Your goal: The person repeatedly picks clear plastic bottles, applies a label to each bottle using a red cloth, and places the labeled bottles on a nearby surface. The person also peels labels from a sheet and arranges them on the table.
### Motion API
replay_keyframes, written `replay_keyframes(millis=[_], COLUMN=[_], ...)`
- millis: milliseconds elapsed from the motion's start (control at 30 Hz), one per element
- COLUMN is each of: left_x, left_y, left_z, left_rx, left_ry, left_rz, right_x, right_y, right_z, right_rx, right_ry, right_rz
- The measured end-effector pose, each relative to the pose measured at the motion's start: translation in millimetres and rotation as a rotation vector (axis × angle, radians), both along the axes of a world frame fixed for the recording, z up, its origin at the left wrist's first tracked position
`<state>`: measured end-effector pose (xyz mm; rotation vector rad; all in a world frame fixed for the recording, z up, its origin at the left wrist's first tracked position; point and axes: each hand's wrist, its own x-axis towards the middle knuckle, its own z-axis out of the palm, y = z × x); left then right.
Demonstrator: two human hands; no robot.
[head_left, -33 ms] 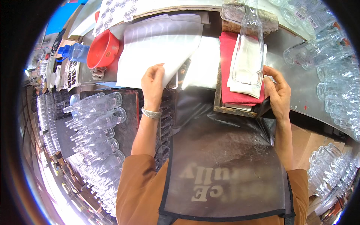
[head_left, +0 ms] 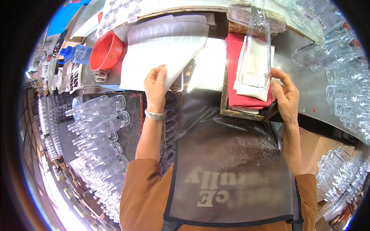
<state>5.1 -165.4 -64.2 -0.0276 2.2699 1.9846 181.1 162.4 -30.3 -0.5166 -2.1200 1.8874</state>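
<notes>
My left hand point(head_left: 156, 82) pinches the near right corner of a large white paper sheet point(head_left: 154, 50), which is bent up over a stack. Under the lifted edge shows a dark printed surface point(head_left: 187, 71) with gold marks. My right hand point(head_left: 284, 92) has its fingers curled against the lower right side of a clear glass bottle point(head_left: 254, 57). This bottle lies with its neck pointing away from me, on a white cloth pad point(head_left: 252, 91) over a folded red cloth point(head_left: 235, 98). A wooden box point(head_left: 241, 114) carries the cloths.
Left of the sheets stand a red bowl point(head_left: 106, 50) and a blue-capped plastic jug point(head_left: 79, 54). Rows of clear bottles point(head_left: 102, 119) lie at my left. More glass bottles point(head_left: 341, 73) cover the right side of the metal table point(head_left: 300, 82). A rolled cloth point(head_left: 258, 17) lies behind the box.
My left hand has shifted slightly left with the sheet's corner, and more of the dark printed surface shows beneath it. My right hand and the bottle have stayed put.
</notes>
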Motion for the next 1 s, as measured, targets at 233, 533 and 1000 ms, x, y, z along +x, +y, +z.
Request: replay_keyframes(millis=[233,533,1000], left_x=[-36.7,-86.1,-70.0], left_y=[-12.4,31.8,58.9], left_z=[19.9,88.3,4.3], left_rx=[0.020,-0.610,-0.651], left_ry=[0.263,1.022,0.764], left_rz=[0.189,-0.139,-0.607], right_x=[3.5,-14.2,-69.0], right_y=[2.6,-6.0,-63.6], right_z=[4.5,64.8,104.5], right_rx=[-0.017,0.258,0.652], right_ry=[0.023,0.218,0.233], right_rz=[-0.031,-0.117,0.342])
